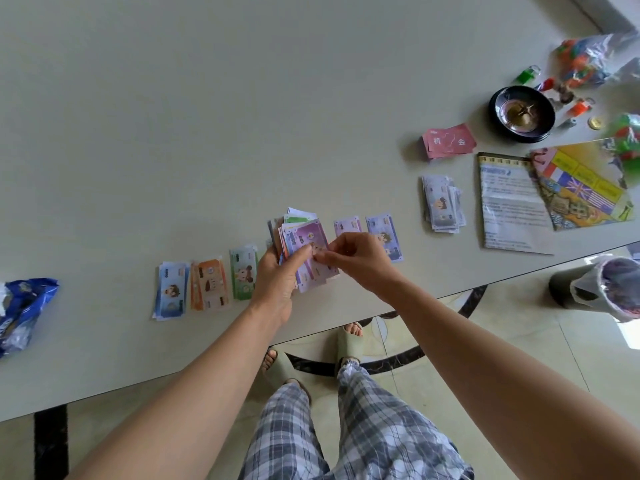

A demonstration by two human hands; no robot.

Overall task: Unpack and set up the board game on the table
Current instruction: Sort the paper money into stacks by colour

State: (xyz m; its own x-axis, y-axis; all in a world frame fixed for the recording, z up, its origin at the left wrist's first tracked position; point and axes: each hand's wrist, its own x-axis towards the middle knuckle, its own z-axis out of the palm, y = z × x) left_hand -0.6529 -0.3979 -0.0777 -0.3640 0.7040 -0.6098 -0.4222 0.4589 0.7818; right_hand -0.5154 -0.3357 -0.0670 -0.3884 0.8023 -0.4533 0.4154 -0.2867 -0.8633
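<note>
Broadly, the pale desk [173, 116] carries everything, and each place below is reckoned from the wad of play money [304, 233] held just above its near edge. Far right of the wad lies the folded game board [581, 188], overlapping the rule sheet [509, 209] on the side nearer the wad. Far left of the wad sits a crumpled blue bag [20, 313]. Right and beyond the wad stands the black roulette wheel [521, 114], with red cards [448, 142] a little closer to the wad and a grey-purple note pile [441, 204] closer still. Just left of the wad lie three sorted piles: green [242, 273], orange [209, 284], then blue [171, 294]. The left hand [277, 278] grips the wad itself, fanned; the right hand [356, 258] pinches its top purple note [313, 242] between thumb and fingers. Just right of the wad, two single notes [384, 233] lie flat side by side. Beyond the wheel from the wad rests a gold coin [595, 123].
</note>
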